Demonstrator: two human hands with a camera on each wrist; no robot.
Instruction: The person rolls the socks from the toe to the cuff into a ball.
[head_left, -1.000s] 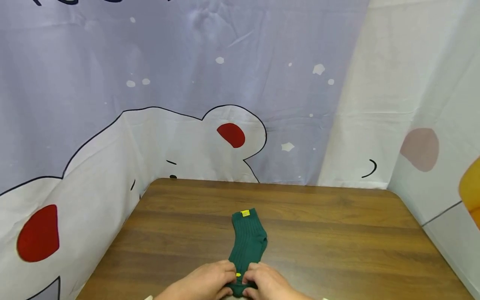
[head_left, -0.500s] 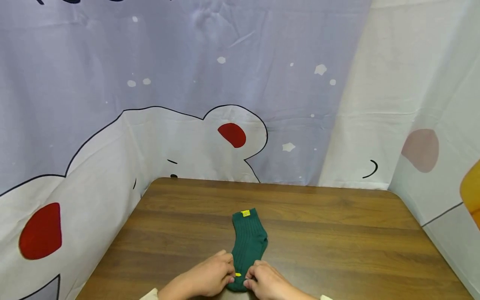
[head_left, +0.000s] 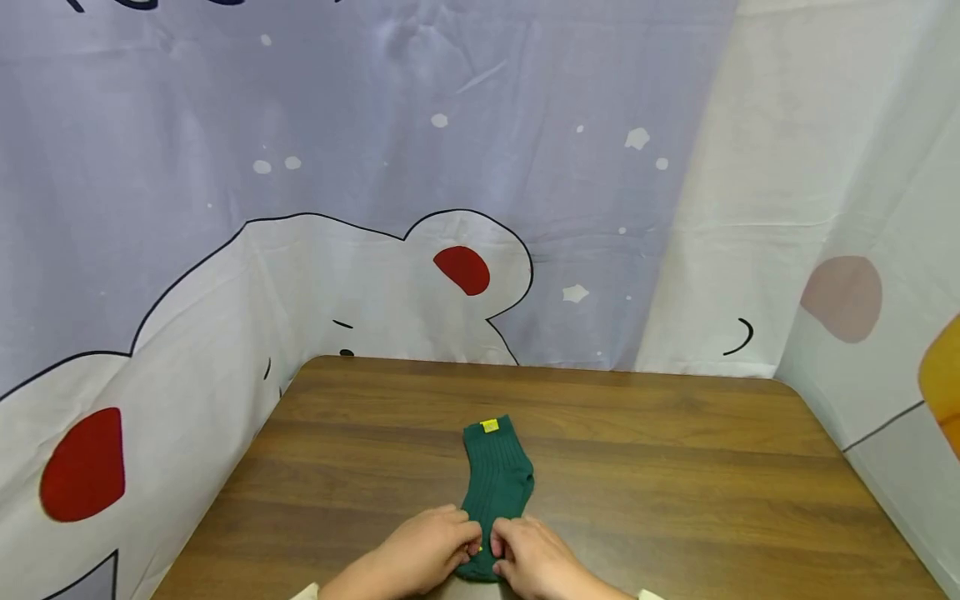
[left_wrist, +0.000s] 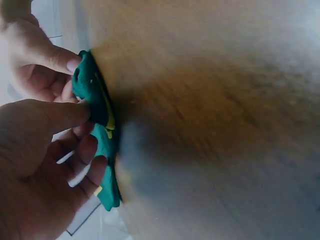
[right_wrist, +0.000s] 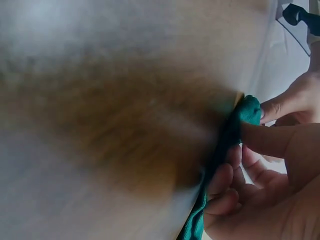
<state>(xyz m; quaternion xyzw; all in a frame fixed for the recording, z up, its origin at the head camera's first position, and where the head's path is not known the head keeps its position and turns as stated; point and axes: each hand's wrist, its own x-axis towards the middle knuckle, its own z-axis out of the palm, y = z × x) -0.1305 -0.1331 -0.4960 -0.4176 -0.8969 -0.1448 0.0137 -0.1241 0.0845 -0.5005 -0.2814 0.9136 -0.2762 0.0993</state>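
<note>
Fingers curled, our left hand and right hand pinch the near end of the green ribbed sock.

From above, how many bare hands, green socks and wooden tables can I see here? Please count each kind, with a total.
Bare hands: 2 (left hand, right hand)
Dark-green ribbed knit sock: 1 showing (cannot tell if another lies beneath)
Brown wood-grain table with rounded corners: 1
Total: 4

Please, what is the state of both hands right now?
Left hand: closed, pinching the green sock at its near end.
Right hand: closed, pinching the same end.
</note>
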